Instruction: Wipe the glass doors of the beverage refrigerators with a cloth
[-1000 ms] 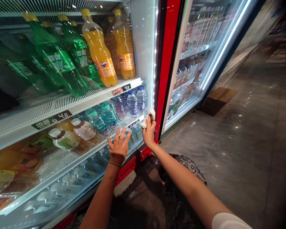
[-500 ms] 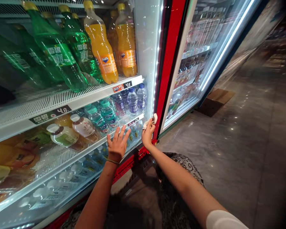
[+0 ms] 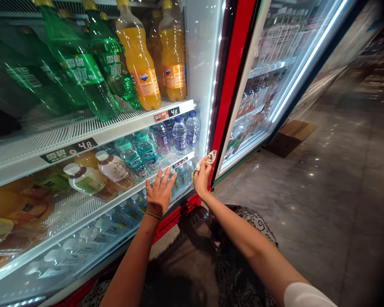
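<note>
My right hand (image 3: 202, 177) is closed around a pale cloth (image 3: 210, 158), which lies against the lower right edge of the lit fridge, by its red frame (image 3: 229, 81). Fingers spread, my left hand (image 3: 159, 194) is held up in front of the lower shelf edge (image 3: 128, 195); whether its palm rests on glass I cannot tell. Just behind it stand teal-capped bottles (image 3: 147, 151), and small purple-labelled bottles (image 3: 179, 134) are above and between the two hands. Clear water bottles (image 3: 97, 232) fill the bottom level.
Green bottles (image 3: 80, 70) and orange Fanta bottles (image 3: 144, 79) stand on the upper shelf (image 3: 128, 121). To the right is a second lit fridge (image 3: 259, 85). A cardboard box (image 3: 289, 136) sits on the grey floor (image 3: 310, 204) beyond it.
The cloth in my right hand now shows more of its folds, and that hand has shifted slightly up the edge. My left hand stays spread. The view has moved a little.
</note>
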### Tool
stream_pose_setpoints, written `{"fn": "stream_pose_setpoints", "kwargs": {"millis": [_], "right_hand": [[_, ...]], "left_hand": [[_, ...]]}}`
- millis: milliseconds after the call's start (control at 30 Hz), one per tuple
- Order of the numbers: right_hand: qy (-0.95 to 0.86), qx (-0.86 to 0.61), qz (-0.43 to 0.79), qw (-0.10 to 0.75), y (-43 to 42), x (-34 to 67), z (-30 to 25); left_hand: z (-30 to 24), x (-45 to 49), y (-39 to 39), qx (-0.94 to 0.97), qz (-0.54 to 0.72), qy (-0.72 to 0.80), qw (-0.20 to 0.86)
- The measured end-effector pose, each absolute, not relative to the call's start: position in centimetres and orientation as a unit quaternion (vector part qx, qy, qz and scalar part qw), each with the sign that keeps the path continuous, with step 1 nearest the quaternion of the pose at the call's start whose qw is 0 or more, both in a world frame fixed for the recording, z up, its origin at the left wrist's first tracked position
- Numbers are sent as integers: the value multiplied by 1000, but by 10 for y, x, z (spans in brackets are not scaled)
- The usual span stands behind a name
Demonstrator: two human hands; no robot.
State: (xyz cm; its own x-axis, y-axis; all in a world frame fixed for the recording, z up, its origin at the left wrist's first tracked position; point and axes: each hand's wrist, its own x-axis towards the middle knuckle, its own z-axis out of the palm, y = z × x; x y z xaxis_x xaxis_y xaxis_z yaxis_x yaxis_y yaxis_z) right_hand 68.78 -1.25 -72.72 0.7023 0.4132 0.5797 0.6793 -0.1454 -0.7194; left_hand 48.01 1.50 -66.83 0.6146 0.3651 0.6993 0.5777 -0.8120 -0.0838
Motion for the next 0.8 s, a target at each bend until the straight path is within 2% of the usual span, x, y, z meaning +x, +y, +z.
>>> {"fn": "stream_pose_setpoints", "kwargs": {"millis": [100,267,400,533,700,800], "right_hand": [[-466,-711,-109,516,-17,686,-725],[-391,-724,-131,552,-17,696,-717],[-460,-706,-112,528,-20,700,-721],[-419,-724,-125,534,-26,707,-719],[-501,-701,-68,503,-34,704,-718],[-444,-716,-85,532,-34,708,-716]], "left_hand": [[-668,482,12,-874,-357,-295,149],[-667,481,14,-890,-330,-275,153],[-667,480,14,-891,-334,-282,126],[-668,480,15,-892,-333,-284,113],[-667,478,17,-901,-319,-274,108],[-666,478,17,-900,-319,-276,106]]}}
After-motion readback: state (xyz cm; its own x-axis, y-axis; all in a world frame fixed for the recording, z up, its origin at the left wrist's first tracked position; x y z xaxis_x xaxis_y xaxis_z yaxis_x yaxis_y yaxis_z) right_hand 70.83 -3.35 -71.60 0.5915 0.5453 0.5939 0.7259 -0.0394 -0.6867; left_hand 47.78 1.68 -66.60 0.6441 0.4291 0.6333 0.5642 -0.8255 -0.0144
